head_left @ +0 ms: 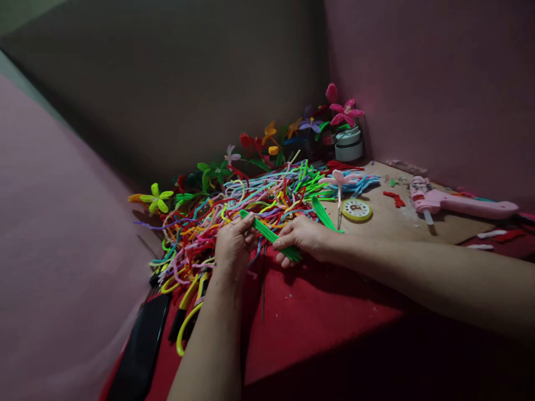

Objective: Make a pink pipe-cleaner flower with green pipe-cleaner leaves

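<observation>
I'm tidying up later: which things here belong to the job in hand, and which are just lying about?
Seemingly in the job:
green strip, held in left grip and right grip
other green piece
coloured stems
glue gun, perhaps, though untouched

Probably just lying about:
red scraps
black slab
lidded pot

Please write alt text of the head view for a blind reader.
The left hand and right hand hold a green fuzzy strip between them above a red surface. Beyond is a heap of colourful fuzzy stems, backed by craft flowers; a pink glue gun lies to the right.
</observation>
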`<state>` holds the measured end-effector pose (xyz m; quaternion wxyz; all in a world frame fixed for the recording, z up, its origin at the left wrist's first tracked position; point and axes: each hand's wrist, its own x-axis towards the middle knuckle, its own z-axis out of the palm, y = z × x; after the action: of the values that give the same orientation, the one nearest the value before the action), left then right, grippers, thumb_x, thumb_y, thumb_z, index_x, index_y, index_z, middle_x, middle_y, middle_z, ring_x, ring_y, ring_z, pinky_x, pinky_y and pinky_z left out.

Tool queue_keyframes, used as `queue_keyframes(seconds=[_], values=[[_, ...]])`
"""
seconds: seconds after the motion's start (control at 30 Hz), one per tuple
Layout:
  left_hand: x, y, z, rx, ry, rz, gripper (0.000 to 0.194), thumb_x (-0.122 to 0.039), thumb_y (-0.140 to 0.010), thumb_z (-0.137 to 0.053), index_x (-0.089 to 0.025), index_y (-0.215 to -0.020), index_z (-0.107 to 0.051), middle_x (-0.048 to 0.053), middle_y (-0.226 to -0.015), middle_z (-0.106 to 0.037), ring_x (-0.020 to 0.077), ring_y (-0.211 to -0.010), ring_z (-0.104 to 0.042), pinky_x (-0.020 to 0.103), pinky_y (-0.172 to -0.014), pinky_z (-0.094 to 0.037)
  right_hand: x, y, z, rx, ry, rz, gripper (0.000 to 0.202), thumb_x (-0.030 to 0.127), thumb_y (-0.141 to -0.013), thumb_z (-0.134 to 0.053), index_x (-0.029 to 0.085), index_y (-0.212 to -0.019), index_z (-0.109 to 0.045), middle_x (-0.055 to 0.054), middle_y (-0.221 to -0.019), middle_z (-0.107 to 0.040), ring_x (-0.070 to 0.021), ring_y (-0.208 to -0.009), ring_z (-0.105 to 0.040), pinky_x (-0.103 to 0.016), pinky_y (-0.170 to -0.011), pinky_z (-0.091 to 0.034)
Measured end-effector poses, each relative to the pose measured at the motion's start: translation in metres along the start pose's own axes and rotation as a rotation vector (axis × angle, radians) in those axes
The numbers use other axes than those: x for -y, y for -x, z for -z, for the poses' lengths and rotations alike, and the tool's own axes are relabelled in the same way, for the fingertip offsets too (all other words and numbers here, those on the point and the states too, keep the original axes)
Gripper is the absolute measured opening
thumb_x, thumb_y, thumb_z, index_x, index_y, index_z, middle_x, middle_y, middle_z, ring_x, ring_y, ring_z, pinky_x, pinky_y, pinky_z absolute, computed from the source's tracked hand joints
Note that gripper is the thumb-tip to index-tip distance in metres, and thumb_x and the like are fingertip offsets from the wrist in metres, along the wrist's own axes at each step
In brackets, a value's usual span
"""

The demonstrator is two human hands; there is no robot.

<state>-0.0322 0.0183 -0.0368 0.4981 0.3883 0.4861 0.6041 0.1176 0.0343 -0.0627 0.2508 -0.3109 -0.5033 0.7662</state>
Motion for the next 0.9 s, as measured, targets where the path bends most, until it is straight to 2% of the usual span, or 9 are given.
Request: queue_keyframes(seconds=[0.07, 0.23, 0.4, 0.5, 0.63, 0.7, 0.9], values=[[-0.001, -0.001, 0.002, 0.001, -0.001, -0.033, 0.026, -0.023, -0.062, -0.067, -0.015, -0.056, -0.043, -0.010, -0.038, -0.030, 0.0019, -0.030, -0.024, 0.016, -0.031, -0.017, -0.001, -0.001, 0.001, 0.003, 0.001, -0.002, 0.010, 0.008, -0.074, -0.056, 0.008, -0.064, -0.057, -0.005, -0.049, -0.062, -0.0138, -0.042, -0.060, -0.021, -0.040, -0.050], [-0.005, 0.000, 0.002, -0.108, -0.054, -0.162, 0.022, -0.021, -0.060, -0.068, -0.014, -0.056, -0.048, -0.009, -0.039, -0.033, 0.0019, -0.030, -0.026, 0.016, -0.030, -0.017, -0.003, -0.003, 0.004, 0.038, 0.012, 0.008, 0.009, 0.010, -0.073, -0.058, 0.008, -0.064, -0.057, -0.006, -0.050, -0.063, -0.0139, -0.041, -0.060, -0.020, -0.039, -0.048], [-0.006, -0.001, 0.001, -0.170, -0.016, -0.204, 0.020, -0.020, -0.057, -0.069, -0.013, -0.060, -0.051, -0.008, -0.041, -0.038, 0.0013, -0.031, -0.029, 0.015, -0.030, -0.016, 0.000, 0.000, 0.002, 0.025, 0.040, 0.018, 0.010, 0.011, -0.074, -0.057, 0.007, -0.065, -0.058, -0.007, -0.053, -0.064, -0.0137, -0.042, -0.060, -0.021, -0.041, -0.050], [-0.004, -0.001, 0.001, -0.110, 0.030, -0.157, 0.023, -0.021, -0.059, -0.070, -0.014, -0.060, -0.048, -0.009, -0.041, -0.035, 0.0012, -0.031, -0.027, 0.015, -0.031, -0.017, 0.002, 0.002, 0.001, 0.027, 0.031, 0.018, 0.010, 0.010, -0.074, -0.057, 0.007, -0.064, -0.058, -0.007, -0.052, -0.064, -0.0141, -0.042, -0.060, -0.021, -0.041, -0.050], [0.001, 0.001, 0.000, 0.092, -0.048, -0.004, 0.030, -0.026, -0.063, -0.069, -0.015, -0.055, -0.042, -0.009, -0.041, -0.032, 0.0015, -0.032, -0.026, 0.016, -0.032, -0.017, 0.002, 0.002, 0.000, 0.005, 0.029, 0.012, 0.011, 0.007, -0.073, -0.056, 0.007, -0.062, -0.057, -0.006, -0.049, -0.063, -0.0138, -0.042, -0.060, -0.021, -0.040, -0.049], [0.003, 0.002, 0.000, 0.156, -0.094, 0.062, 0.032, -0.028, -0.063, -0.069, -0.015, -0.053, -0.041, -0.008, -0.041, -0.033, 0.0015, -0.032, -0.026, 0.016, -0.032, -0.018, 0.002, 0.001, 0.001, -0.010, 0.032, 0.024, 0.011, 0.007, -0.072, -0.057, 0.008, -0.062, -0.057, -0.006, -0.049, -0.063, -0.0137, -0.041, -0.060, -0.020, -0.039, -0.049], [0.006, 0.005, -0.005, 0.177, -0.162, 0.176, 0.031, -0.027, -0.060, -0.071, -0.015, -0.052, -0.043, -0.008, -0.039, -0.034, 0.0016, -0.030, -0.026, 0.017, -0.031, -0.015, 0.002, -0.003, 0.004, -0.037, 0.033, 0.039, 0.009, 0.009, -0.072, -0.057, 0.008, -0.063, -0.057, -0.007, -0.051, -0.064, -0.0144, -0.041, -0.060, -0.021, -0.039, -0.049]])
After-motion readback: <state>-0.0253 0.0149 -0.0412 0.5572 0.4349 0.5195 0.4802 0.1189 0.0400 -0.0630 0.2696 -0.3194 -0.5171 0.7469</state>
